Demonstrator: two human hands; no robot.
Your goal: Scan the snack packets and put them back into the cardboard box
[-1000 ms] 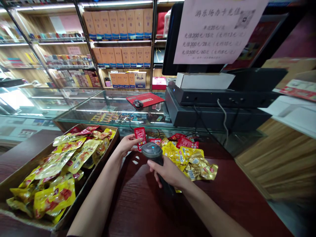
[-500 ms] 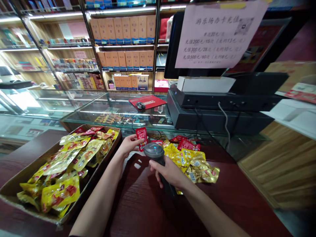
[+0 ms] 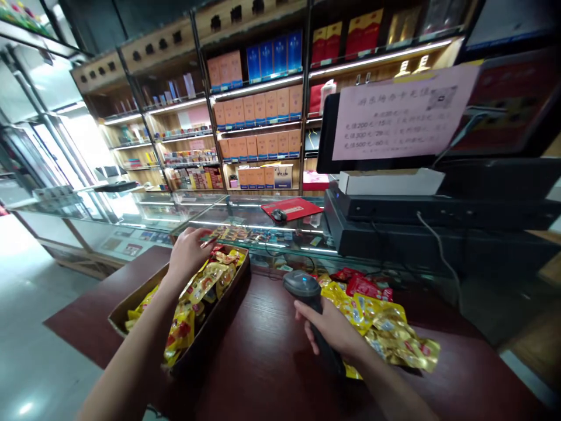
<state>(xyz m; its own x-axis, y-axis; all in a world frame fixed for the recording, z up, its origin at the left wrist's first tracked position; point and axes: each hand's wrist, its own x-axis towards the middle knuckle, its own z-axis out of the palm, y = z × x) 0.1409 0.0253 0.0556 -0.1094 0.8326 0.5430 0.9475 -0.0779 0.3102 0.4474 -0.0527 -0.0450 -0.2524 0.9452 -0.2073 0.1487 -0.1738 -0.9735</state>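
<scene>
My left hand (image 3: 189, 252) is over the far end of a cardboard box (image 3: 214, 329) filled with yellow, gold and red snack packets (image 3: 205, 283). Its fingers pinch a small red packet (image 3: 209, 241), seen edge-on and partly hidden. My right hand (image 3: 328, 330) is wrapped round the handle of a dark handheld scanner (image 3: 303, 285), its head pointing up and away over the dark red table (image 3: 254, 351). Right beside that hand lies a pile of yellow and gold packets (image 3: 385, 327), with red packets (image 3: 368, 286) at its back.
Behind the table is a glass counter (image 3: 236, 219) with a red mat (image 3: 298, 208) and a mouse (image 3: 279, 215). A monitor with a pink paper sign (image 3: 398, 117) and a black cash drawer (image 3: 394, 234) stand at the right. Lit shelves of boxes line the back.
My left hand has moved left with the red packet, from beside the scanner to over the box. The view has shifted up and left. My right hand still holds the scanner.
</scene>
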